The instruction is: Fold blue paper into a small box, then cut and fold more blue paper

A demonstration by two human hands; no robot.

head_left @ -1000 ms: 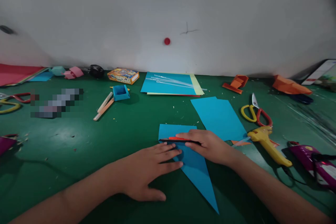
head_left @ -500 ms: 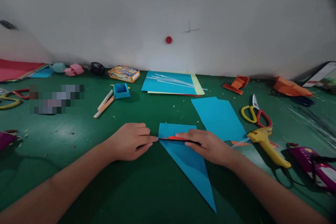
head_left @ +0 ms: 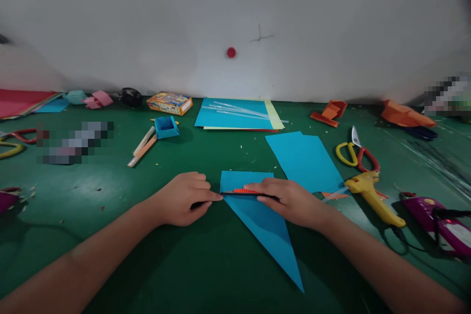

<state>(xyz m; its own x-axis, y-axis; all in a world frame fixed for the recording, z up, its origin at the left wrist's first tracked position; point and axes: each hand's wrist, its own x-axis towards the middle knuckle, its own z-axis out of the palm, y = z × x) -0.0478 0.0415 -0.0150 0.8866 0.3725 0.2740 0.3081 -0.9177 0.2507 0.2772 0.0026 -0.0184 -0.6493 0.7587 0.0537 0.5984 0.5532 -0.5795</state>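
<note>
A blue sheet of paper (head_left: 253, 225), folded or cut to a long point, lies on the green table in front of me. Across its upper part lies a slim utility knife (head_left: 241, 191) with an orange ribbed handle and a dark edge. My right hand (head_left: 289, 201) is closed on the knife's right end, resting over the paper. My left hand (head_left: 187, 199) has its fingers curled, with one fingertip touching the knife's left tip at the paper's edge. Whether anything sits inside those curled fingers is hidden.
Blue sheets (head_left: 309, 159), scissors (head_left: 355, 152), a yellow glue gun (head_left: 375, 198) and a purple device (head_left: 436, 225) lie right. Behind are a paper stack (head_left: 235, 117) with clear sticks, a small blue box (head_left: 167, 127), an orange carton (head_left: 170, 103) and orange folded paper (head_left: 331, 112).
The view has shifted slightly. Both hands, the knife and the pointed paper keep nearly the same positions relative to each other.
</note>
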